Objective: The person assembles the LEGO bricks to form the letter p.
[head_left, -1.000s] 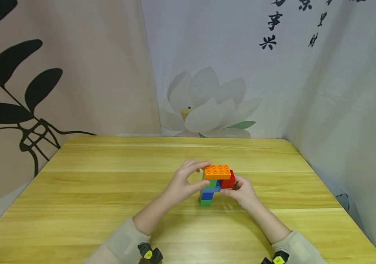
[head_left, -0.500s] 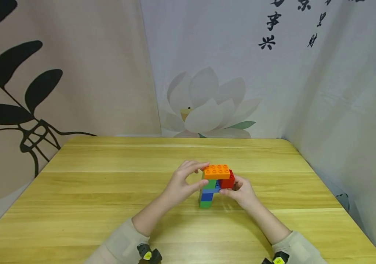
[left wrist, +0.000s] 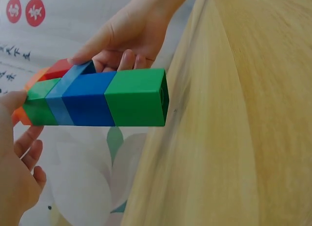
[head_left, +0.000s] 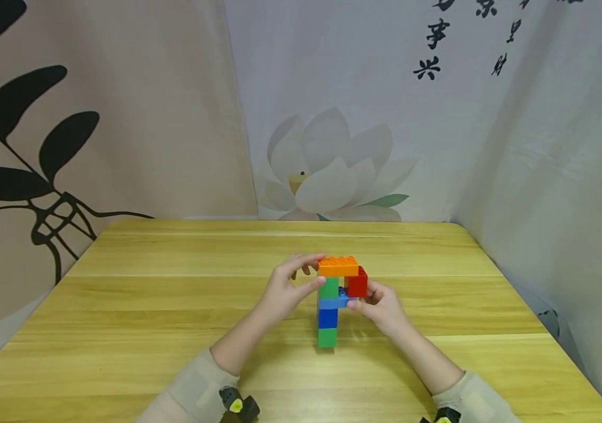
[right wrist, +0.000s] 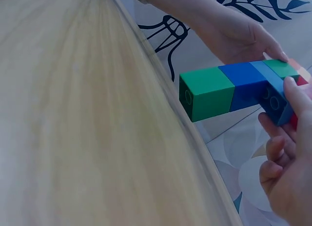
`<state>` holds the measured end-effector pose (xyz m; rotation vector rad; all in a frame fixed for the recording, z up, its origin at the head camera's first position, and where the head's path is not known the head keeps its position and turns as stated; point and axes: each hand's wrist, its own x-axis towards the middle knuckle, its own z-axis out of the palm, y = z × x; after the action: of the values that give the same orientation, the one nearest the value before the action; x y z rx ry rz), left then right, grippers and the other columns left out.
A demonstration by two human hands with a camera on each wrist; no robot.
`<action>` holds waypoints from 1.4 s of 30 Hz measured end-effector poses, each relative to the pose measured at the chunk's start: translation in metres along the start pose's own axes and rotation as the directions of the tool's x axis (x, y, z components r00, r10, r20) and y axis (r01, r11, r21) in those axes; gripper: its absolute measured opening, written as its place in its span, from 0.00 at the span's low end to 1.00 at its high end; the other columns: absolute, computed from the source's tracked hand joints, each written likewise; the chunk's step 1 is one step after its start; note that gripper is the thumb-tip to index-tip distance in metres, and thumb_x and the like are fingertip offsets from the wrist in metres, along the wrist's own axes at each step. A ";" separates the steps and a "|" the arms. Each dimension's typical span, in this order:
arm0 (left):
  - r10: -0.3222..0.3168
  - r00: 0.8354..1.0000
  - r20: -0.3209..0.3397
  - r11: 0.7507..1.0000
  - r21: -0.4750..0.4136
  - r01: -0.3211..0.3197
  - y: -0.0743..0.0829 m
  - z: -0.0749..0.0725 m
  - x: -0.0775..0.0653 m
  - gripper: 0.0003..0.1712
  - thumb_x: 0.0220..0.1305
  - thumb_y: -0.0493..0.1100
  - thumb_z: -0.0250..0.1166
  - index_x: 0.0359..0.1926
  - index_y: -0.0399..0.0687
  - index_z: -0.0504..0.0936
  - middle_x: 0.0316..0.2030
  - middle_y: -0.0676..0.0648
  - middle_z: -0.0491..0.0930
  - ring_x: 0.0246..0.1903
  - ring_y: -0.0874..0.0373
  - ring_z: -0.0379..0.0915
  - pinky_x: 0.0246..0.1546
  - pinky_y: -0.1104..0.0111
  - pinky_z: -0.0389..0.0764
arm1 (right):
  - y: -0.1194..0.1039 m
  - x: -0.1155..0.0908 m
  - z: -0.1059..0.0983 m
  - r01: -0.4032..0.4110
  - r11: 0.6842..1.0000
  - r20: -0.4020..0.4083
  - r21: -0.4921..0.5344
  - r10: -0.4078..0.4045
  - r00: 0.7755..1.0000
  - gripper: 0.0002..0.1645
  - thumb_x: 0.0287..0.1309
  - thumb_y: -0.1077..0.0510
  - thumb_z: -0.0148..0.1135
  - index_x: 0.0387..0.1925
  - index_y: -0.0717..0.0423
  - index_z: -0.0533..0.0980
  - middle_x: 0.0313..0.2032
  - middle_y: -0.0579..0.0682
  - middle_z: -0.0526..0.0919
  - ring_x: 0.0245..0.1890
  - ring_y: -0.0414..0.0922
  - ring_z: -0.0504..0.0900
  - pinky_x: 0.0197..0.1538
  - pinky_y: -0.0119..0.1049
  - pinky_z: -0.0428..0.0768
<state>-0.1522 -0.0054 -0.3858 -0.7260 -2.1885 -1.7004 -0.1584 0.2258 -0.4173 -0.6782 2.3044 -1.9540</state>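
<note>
A joined stack of toy building bricks is held up off the table, its hollow underside showing in both wrist views. From the bottom it has a green brick, a dark blue brick and a longer light blue brick jutting to the right. An upper green brick and a red brick sit on that, bridged by an orange brick. My left hand pinches the orange and upper green bricks from the left. With the thumb on the light blue brick, my right hand grips the red side.
The wooden table spreads beneath both hands. Behind it hangs a pale curtain printed with leaves, a lotus and dark characters. Both sleeves carry a black wrist device, such as the one on the left wrist.
Both hands have tipped the brick stack, so its front faces the head view more and the orange top shows less. It has also shifted slightly left, its bottom end lower in view.
</note>
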 end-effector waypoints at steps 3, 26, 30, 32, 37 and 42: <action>-0.040 0.999 -0.007 0.999 -0.023 0.040 -0.003 0.000 0.001 0.21 0.61 0.41 0.67 0.57 0.46 0.80 0.41 0.50 0.78 0.41 0.49 0.68 0.36 0.57 0.62 | 0.000 0.000 0.001 0.001 1.000 0.014 0.015 -0.001 1.000 0.22 0.56 0.64 0.67 0.48 0.76 0.73 0.22 0.44 0.77 0.18 0.39 0.67 0.22 0.30 0.66; -0.230 0.973 0.007 0.972 -0.044 0.230 0.006 -0.003 -0.001 0.20 0.63 0.38 0.65 0.56 0.38 0.79 0.35 0.45 0.77 0.35 0.50 0.66 0.35 0.64 0.63 | 0.011 0.004 -0.001 -0.131 0.991 0.131 0.025 0.127 0.983 0.38 0.55 0.63 0.68 0.64 0.68 0.62 0.38 0.56 0.83 0.22 0.40 0.71 0.23 0.29 0.68; -0.264 0.964 -0.010 0.964 -0.039 0.264 -0.006 -0.001 0.000 0.20 0.63 0.38 0.65 0.56 0.38 0.78 0.34 0.45 0.77 0.37 0.49 0.68 0.35 0.64 0.64 | 0.013 0.005 -0.002 -0.145 0.989 0.123 0.039 0.139 0.983 0.46 0.54 0.62 0.69 0.68 0.63 0.55 0.44 0.59 0.82 0.29 0.45 0.77 0.27 0.30 0.71; -0.280 0.960 -0.019 0.959 -0.041 0.279 -0.017 0.001 0.001 0.21 0.63 0.39 0.65 0.56 0.39 0.78 0.34 0.45 0.78 0.38 0.49 0.68 0.35 0.63 0.65 | 0.014 0.006 -0.002 -0.142 0.989 0.124 0.039 0.136 0.983 0.48 0.54 0.63 0.69 0.70 0.60 0.53 0.46 0.61 0.81 0.34 0.49 0.78 0.30 0.31 0.73; -0.303 0.952 -0.027 0.952 -0.050 0.302 -0.040 0.004 0.002 0.22 0.62 0.44 0.67 0.56 0.44 0.79 0.35 0.49 0.80 0.39 0.52 0.69 0.37 0.63 0.69 | 0.018 0.008 -0.004 -0.119 0.993 0.123 0.022 0.115 0.986 0.48 0.55 0.65 0.68 0.71 0.57 0.52 0.46 0.62 0.81 0.30 0.50 0.76 0.28 0.30 0.72; -0.325 0.945 -0.023 0.944 -0.066 0.323 -0.047 0.004 0.004 0.23 0.62 0.49 0.67 0.57 0.48 0.80 0.36 0.50 0.80 0.40 0.52 0.69 0.35 0.64 0.71 | 0.017 0.010 -0.006 -0.125 0.992 0.095 -0.016 0.126 0.987 0.48 0.54 0.65 0.69 0.71 0.57 0.54 0.44 0.61 0.81 0.22 0.44 0.70 0.22 0.28 0.68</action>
<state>-0.1804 -0.0092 -0.4238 -0.3589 -2.3428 -1.9244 -0.1739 0.2295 -0.4297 -0.5971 2.2433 -1.8164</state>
